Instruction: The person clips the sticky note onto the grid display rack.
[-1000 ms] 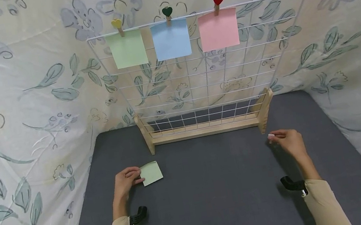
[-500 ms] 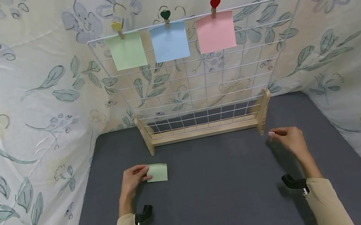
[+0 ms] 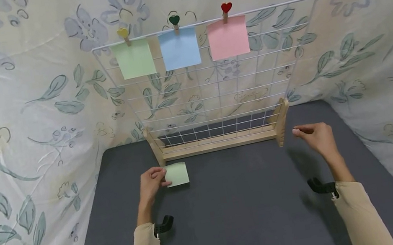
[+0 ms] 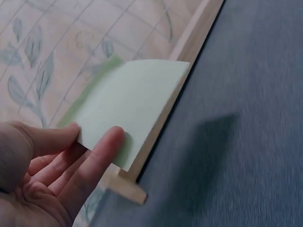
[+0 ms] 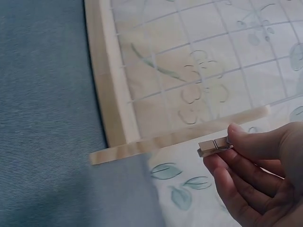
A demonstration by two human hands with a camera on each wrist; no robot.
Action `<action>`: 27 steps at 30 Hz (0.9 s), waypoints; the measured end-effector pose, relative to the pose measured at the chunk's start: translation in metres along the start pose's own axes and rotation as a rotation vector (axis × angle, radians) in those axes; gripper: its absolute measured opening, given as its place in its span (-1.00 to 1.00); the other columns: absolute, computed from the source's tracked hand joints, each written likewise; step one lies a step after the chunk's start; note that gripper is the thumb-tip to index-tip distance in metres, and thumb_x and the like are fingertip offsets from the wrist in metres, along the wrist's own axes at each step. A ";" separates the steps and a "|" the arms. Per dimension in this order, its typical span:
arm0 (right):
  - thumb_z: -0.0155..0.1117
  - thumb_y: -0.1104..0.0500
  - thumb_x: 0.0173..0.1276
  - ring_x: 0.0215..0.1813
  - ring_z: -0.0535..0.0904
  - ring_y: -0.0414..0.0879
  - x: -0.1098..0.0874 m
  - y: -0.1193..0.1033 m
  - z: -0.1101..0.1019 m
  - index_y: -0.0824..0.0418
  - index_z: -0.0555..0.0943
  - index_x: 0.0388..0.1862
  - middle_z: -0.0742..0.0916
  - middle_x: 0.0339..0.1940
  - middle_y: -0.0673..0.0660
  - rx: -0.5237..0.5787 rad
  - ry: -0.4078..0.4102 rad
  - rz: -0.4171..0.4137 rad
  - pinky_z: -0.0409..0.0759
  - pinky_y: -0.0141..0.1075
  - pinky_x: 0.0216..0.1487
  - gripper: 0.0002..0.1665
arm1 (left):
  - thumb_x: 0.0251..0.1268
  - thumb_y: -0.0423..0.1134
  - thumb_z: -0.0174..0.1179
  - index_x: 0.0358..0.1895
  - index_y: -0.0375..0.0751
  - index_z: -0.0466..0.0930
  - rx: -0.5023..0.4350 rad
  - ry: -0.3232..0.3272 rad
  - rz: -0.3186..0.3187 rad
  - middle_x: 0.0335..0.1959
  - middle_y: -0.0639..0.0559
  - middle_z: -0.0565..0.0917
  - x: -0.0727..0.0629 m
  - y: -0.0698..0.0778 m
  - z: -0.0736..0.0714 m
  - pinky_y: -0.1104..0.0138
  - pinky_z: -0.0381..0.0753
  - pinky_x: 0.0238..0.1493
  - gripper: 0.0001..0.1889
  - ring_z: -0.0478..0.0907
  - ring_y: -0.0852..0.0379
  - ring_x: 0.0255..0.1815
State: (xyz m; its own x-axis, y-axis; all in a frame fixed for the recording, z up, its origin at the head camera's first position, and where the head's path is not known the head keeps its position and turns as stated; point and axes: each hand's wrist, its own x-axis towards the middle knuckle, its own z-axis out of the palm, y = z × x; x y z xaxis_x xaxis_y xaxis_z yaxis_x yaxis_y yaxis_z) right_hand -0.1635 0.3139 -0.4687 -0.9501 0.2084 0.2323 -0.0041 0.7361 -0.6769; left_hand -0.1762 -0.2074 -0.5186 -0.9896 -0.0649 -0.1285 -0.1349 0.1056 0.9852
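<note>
My left hand (image 3: 151, 183) pinches a pale green paper note (image 3: 177, 174) by one edge, thumb on one side. In the left wrist view the note (image 4: 135, 101) is held above the dark surface and casts a shadow on it. A small wooden clothespin (image 5: 212, 147) is pinched between the thumb and fingers of my right hand (image 3: 318, 138), which is raised just right of the rack's wooden foot. Ahead stands a white wire grid rack (image 3: 217, 83). Green (image 3: 135, 59), blue (image 3: 179, 48) and pink (image 3: 228, 38) notes hang along its top bar.
Clothespins with a yellow heart (image 3: 123, 33), a dark green heart (image 3: 174, 20) and a red heart (image 3: 226, 7) hold the hanging notes. The rack's wooden base (image 3: 219, 144) rests on a dark grey tabletop (image 3: 240, 209). Floral cloth (image 3: 32, 143) surrounds the table.
My left hand has carried the green note rightward and forward to near the rack's left foot. My right hand has risen with the clothespin. The head view has shifted slightly.
</note>
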 end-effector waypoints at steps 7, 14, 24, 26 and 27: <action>0.34 0.06 0.37 -0.49 0.44 -0.52 0.006 -0.019 -0.014 0.33 0.74 -0.07 0.78 -0.32 0.32 -0.017 0.034 -0.024 0.40 -0.48 -0.60 -0.64 | 0.42 -0.44 0.13 0.07 -0.57 0.51 0.019 0.015 0.009 -0.39 -0.29 0.67 0.003 0.016 0.022 0.13 0.81 -0.37 -0.73 0.66 0.08 -0.54; 0.31 0.01 0.39 -0.46 0.49 -0.39 0.012 -0.028 -0.023 0.30 0.74 -0.05 0.78 -0.29 0.31 -0.012 0.035 -0.028 0.38 -0.46 -0.59 -0.62 | 0.42 -0.40 0.15 0.04 -0.58 0.56 0.007 0.000 0.057 -0.11 -0.50 0.65 0.007 0.028 0.042 0.13 0.80 -0.40 -0.73 0.72 -0.12 -0.39; 0.34 0.07 0.37 -0.51 0.45 -0.46 0.017 -0.041 -0.023 0.32 0.74 -0.05 0.78 -0.31 0.32 0.010 0.036 -0.055 0.38 -0.47 -0.59 -0.65 | 0.42 -0.41 0.15 0.02 -0.52 0.59 -0.035 -0.047 0.117 -0.16 -0.43 0.68 0.008 0.050 0.072 0.09 0.80 -0.38 -0.76 0.72 -0.13 -0.35; 0.34 0.06 0.37 -0.53 0.45 -0.48 0.021 -0.046 -0.026 0.32 0.74 -0.05 0.77 -0.31 0.33 0.009 0.041 -0.070 0.39 -0.48 -0.61 -0.65 | 0.41 -0.40 0.16 0.02 -0.52 0.59 -0.053 -0.060 0.129 -0.16 -0.43 0.68 0.010 0.057 0.078 0.06 0.80 -0.36 -0.76 0.72 -0.15 -0.34; 0.34 0.06 0.37 -0.54 0.47 -0.47 0.023 -0.049 -0.027 0.32 0.73 -0.04 0.77 -0.32 0.34 0.011 0.043 -0.075 0.40 -0.48 -0.62 -0.64 | 0.41 -0.40 0.16 0.02 -0.52 0.59 -0.059 -0.067 0.131 -0.16 -0.43 0.67 0.010 0.060 0.081 0.04 0.80 -0.35 -0.76 0.72 -0.17 -0.34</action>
State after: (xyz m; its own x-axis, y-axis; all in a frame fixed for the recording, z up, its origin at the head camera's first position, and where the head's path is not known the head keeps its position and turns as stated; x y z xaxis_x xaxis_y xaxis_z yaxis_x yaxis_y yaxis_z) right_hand -0.1764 0.2999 -0.4110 -0.9328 0.1804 0.3121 -0.0785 0.7433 -0.6643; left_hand -0.1984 -0.1217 -0.4695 -0.9999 0.0121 -0.0035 -0.0029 0.0503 0.9987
